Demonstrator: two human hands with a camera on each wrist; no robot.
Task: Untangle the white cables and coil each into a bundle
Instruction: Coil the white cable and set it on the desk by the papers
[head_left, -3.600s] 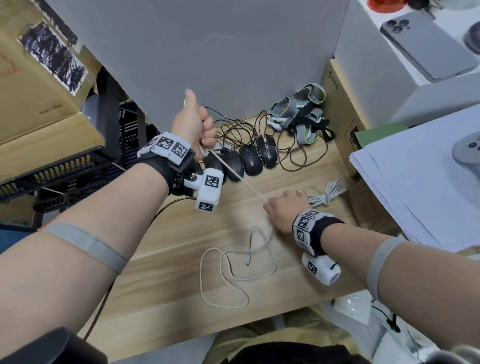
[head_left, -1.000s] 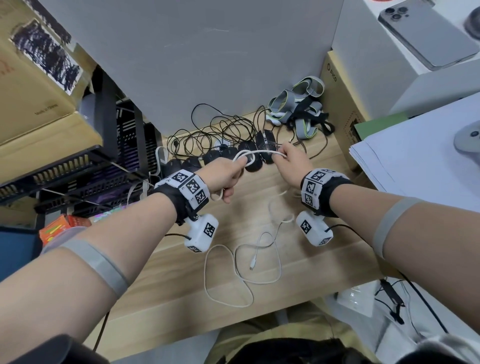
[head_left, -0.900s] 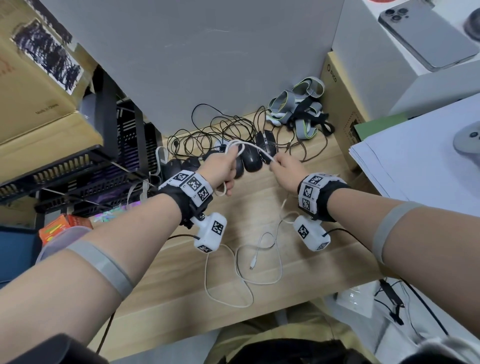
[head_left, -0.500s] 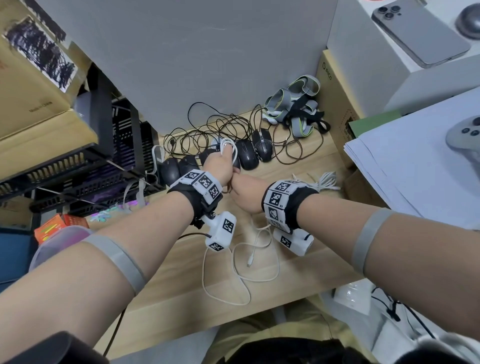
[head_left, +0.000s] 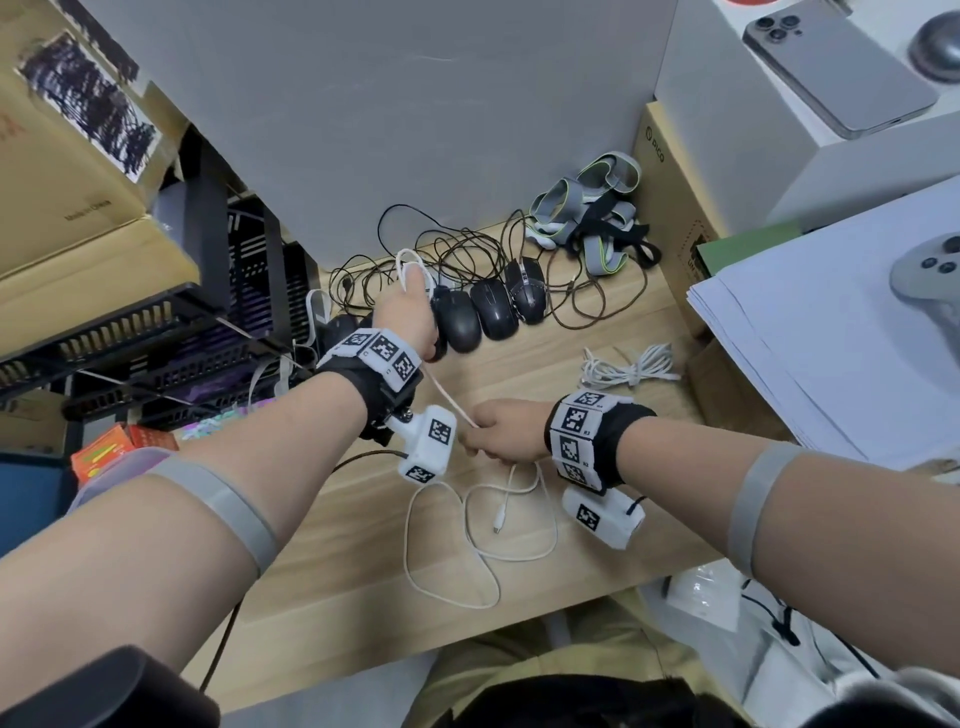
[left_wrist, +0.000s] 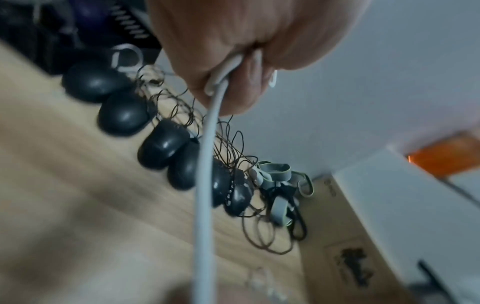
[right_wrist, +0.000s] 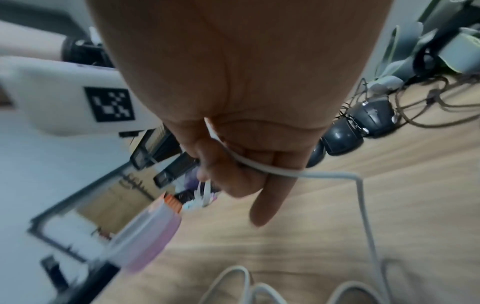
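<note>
A white cable (head_left: 448, 402) runs taut between my two hands above the wooden table (head_left: 322, 561). My left hand (head_left: 409, 310), raised near the row of mice, grips several coiled turns of it; one loop (head_left: 406, 259) sticks out above the fist. In the left wrist view the fingers (left_wrist: 228, 96) curl round the cable (left_wrist: 205, 174). My right hand (head_left: 491, 432), lower and nearer me, pinches the same cable (right_wrist: 259, 165). The loose rest (head_left: 470, 551) lies in loops on the table, its plug (head_left: 498, 527) free. A second white cable (head_left: 626, 366) lies bundled to the right.
Several black mice (head_left: 488, 312) with tangled dark cords line the back wall, with grey straps (head_left: 592, 218) beside them. A black crate rack (head_left: 156, 338) stands left. At the right are a cardboard box (head_left: 670, 208) and a paper stack (head_left: 831, 338). A phone (head_left: 836, 67) lies on a white box.
My hands met at the coil, then parted. The right hand has slid back along the cable towards me, pulling it taut, while the left hand stays by the mice.
</note>
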